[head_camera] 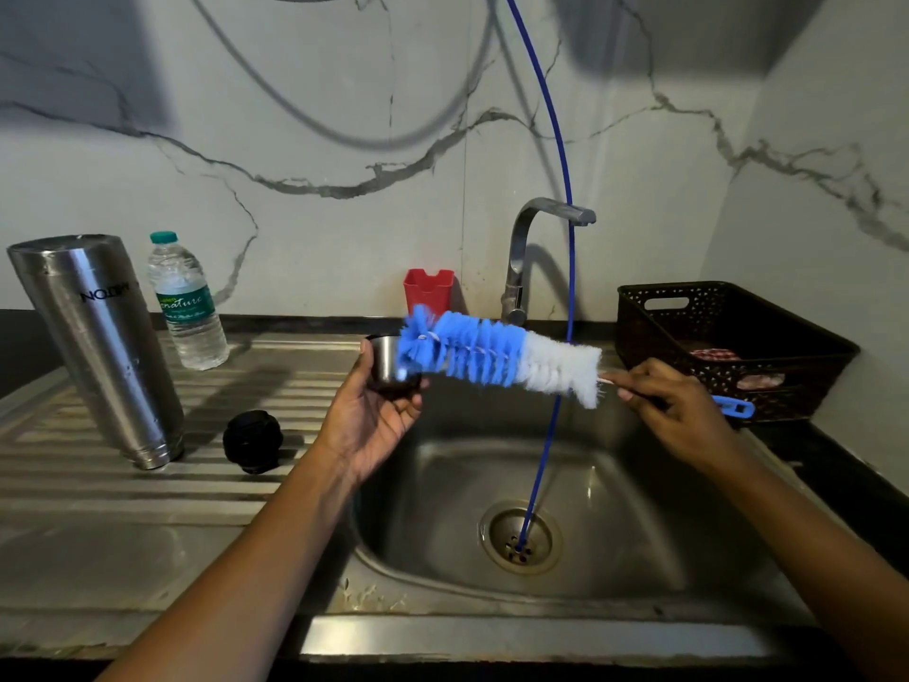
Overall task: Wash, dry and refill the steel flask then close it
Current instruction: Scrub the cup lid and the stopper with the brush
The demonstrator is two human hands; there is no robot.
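The steel flask [101, 347] stands upside down on the ribbed drainboard at the left, mouth on the steel. Its black stopper [252, 441] lies beside it to the right. My left hand [374, 420] holds the small steel cup lid [386, 364] above the sink's left rim, opening turned to the right. My right hand [674, 411] grips the blue handle of a bottle brush [497, 359], whose blue and white bristles lie level with the blue tip at the cup's mouth. A clear water bottle [187, 302] with a green cap stands behind the flask.
The steel sink [428, 558] lies below my hands with a drain at its middle. A thin blue tube [565, 199] hangs from above into the drain. The tap [521, 268] stands behind, a red holder [428, 290] left of it, a dark basket [733, 351] right.
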